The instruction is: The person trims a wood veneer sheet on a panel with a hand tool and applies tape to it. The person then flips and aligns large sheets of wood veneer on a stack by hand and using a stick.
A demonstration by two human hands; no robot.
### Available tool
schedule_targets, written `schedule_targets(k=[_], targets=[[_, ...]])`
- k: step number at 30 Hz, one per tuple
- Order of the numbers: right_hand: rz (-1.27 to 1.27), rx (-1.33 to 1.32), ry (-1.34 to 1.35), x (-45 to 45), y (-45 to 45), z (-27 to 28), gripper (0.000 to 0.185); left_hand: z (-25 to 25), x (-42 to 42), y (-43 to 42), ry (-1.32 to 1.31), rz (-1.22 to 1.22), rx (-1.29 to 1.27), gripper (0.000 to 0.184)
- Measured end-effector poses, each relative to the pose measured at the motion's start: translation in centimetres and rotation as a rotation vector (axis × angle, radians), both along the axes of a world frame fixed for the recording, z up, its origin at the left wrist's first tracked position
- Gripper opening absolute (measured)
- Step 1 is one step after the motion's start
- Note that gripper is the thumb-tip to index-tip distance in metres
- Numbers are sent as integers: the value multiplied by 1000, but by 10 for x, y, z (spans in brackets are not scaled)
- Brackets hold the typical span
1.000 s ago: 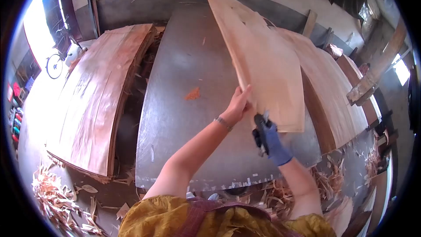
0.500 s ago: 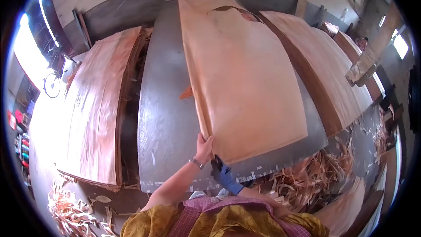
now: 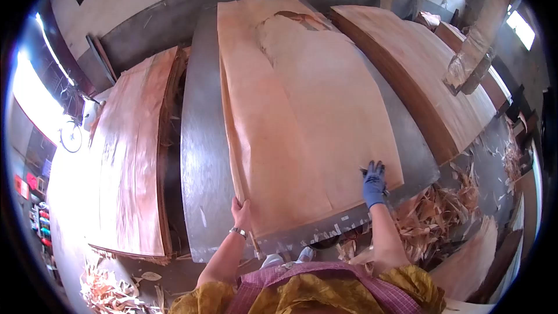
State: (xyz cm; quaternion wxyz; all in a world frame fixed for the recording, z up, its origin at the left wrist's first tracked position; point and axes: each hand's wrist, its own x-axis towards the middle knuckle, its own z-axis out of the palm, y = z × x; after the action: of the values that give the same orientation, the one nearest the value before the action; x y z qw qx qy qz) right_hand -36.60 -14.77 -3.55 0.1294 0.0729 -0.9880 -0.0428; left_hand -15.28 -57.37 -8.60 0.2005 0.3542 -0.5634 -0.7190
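Observation:
A large thin sheet of wood veneer [image 3: 325, 122] lies on a grey table [image 3: 200, 139], with a ragged torn gap near its far end. Along its left part runs a second strip of veneer [image 3: 256, 116], overlapping it, with a raised, curled left edge. My left hand [image 3: 241, 214], bare with a watch at the wrist, is closed around the near left corner of that strip. On the near right part of the sheet rests my right hand [image 3: 375, 185] in a blue-grey glove, fingers spread flat.
Stacks of veneer stand on the left [image 3: 131, 157] and on the right [image 3: 418, 70]. Wood scraps [image 3: 433, 221] are heaped on the floor by the table's near right corner, with more shavings [image 3: 104, 285] at the lower left. A wrapped post [image 3: 479, 40] stands at the right.
My left hand has drawn the curled veneer edge leftward, widening the covered area. My gloved right hand has moved from beside the left hand to the sheet's right side and now lies spread.

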Motion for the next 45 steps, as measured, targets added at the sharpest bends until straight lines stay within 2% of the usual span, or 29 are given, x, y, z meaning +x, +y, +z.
schedule_targets(k=[2,5,9,11,13,16,19,20,23,26,29,31,33,35,37,39,41,43,45], targets=[[-81,-59,-177,-3,29,-15,52,-9,6,-9,-35,-4,-46,23],[-73,-192,-193,28,45,-33,53,-2,22,-4,40,31,-98,22],[-112,-166,-203,55,57,-37,54,-1,51,7,-176,-44,-152,23],[-144,-159,-212,53,59,-39,55,-5,33,6,-161,-47,-222,25],[-93,-133,-172,30,63,-33,53,-14,20,5,-158,-55,-293,26],[-89,-151,-83,-27,70,-32,47,-5,-41,18,-23,-37,-173,28],[-132,-126,-123,-76,89,-39,47,1,-71,33,-152,-51,-274,27],[-148,-125,-159,-72,91,-36,47,26,-70,49,-128,-57,-197,24],[-147,-101,-204,-55,99,-23,47,7,-36,46,-185,-91,-122,20],[-58,-77,-129,-33,116,-32,45,9,-6,45,-164,-120,-29,30],[-27,-127,-15,-35,133,-35,40,-31,-13,39,-83,-116,-223,26],[-172,-122,162,-38,145,-18,38,-7,-18,49,-129,-120,-126,29],[-388,-210,215,-42,155,6,34,4,-13,61,-156,-112,-37,31],[-473,-208,165,-44,190,-1,31,6,-17,60,-116,-67,36,32],[-422,-217,76,-47,213,-5,32,7,-21,60,-146,-39,11,34],[-230,-213,-50,-52,222,14,38,-3,-20,61,-88,23,62,36],[-43,128,56,-45,200,8,49,-14,-31,58,-166,-38,-30,39],[222,-416,-260,-15,179,68,53,-12,-19,51,-249,-56,-110,42],[1,-760,-193,-33,191,51,54,-13,-29,56,-249,-13,-143,44]])
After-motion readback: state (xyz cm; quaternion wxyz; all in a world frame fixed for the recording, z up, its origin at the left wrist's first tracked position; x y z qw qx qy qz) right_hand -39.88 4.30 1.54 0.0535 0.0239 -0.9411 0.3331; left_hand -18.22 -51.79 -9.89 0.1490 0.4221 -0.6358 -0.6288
